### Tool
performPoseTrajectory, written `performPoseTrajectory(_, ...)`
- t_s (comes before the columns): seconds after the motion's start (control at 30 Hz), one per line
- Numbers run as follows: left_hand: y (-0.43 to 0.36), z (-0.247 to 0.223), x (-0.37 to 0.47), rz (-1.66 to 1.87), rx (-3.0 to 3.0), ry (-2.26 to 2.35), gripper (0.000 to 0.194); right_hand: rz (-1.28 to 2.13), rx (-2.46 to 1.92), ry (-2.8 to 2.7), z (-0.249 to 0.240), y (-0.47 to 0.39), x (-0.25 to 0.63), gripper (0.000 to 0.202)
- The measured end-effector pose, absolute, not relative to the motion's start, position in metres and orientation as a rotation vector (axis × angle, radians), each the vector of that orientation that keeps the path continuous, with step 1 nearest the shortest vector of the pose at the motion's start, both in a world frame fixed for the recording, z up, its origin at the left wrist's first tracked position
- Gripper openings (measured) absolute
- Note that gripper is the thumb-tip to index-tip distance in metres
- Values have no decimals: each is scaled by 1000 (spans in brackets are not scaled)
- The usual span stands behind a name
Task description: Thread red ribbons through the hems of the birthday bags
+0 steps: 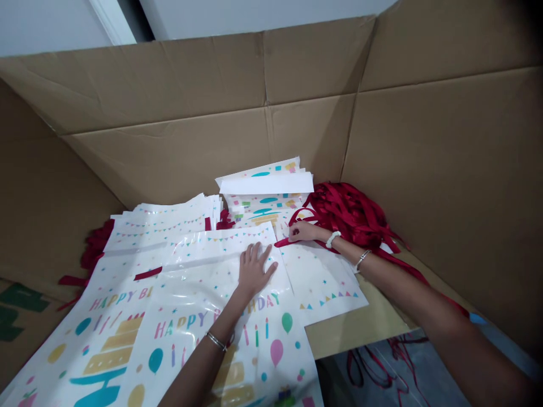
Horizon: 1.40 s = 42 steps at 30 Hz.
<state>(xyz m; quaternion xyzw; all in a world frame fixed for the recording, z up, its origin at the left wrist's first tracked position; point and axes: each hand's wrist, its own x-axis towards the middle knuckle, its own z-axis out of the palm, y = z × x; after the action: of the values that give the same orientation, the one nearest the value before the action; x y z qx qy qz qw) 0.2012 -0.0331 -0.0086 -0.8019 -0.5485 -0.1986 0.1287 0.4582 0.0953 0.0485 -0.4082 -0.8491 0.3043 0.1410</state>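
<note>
Red ribbon strip [286, 243] is at the top right corner of the birthday sheet [203, 274]; right hand [302, 232] has fingers curled, seemingly pinching the strip, contact partly hidden. Left hand [255, 271] lies spread on the sheet, grasping nothing. Cardboard walls [190, 147] enclose back and sides; inside: stacked prints [144, 234] left, curled prints [267, 183] behind, ribbon pile [352, 212] back right. Tan surface [360, 333] underneath, loose ribbons [354, 380] below its edge, pale wall [254, 14] beyond.

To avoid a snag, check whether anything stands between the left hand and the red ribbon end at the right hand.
Nothing visible does: the left hand lies on a printed sheet, its fingertips close to the red ribbon end at the right hand.
</note>
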Motion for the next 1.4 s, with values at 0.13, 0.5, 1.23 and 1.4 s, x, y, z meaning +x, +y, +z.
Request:
performPoseTrajectory(0.13,-33,-8,201,-602,-2326,-1595,56,844,-1311,-2429,63,98,487,44)
performPoseTrajectory(0.5,-35,-5,202,-562,-2324,-1624,55,900,-1354,-1964,94,84,518,57)
performPoseTrajectory(1.23,-34,-9,201,-556,-2313,-1630,56,168,-1439,-2385,46,47,565,20)
performPoseTrajectory(1.4,-33,-9,201,-540,-2312,-1636,57,188,-1334,-2452,49,45,515,25)
